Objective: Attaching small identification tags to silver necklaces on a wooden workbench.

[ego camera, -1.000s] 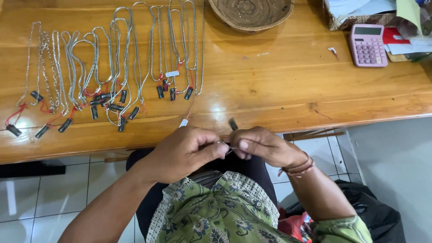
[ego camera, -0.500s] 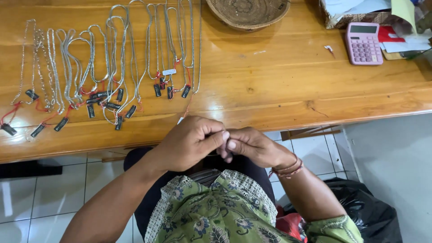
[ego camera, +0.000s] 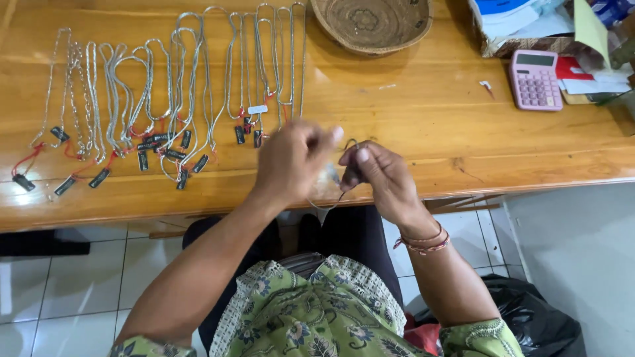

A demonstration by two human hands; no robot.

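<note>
Right now both hands hover over the table's near edge, the left hand and right hand each pinching a thin chain (blurred) that sags in a loop between them. Tagged chains lie in rows toward the far left corner; a woven basket and pink calculator sit along the far edge.

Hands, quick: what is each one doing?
Left hand: closed, pinching the thin silver chain.
Right hand: closed, pinching the same chain.

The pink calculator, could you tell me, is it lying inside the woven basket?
No, the pink calculator lies on the wooden table, right of the woven basket.
</note>
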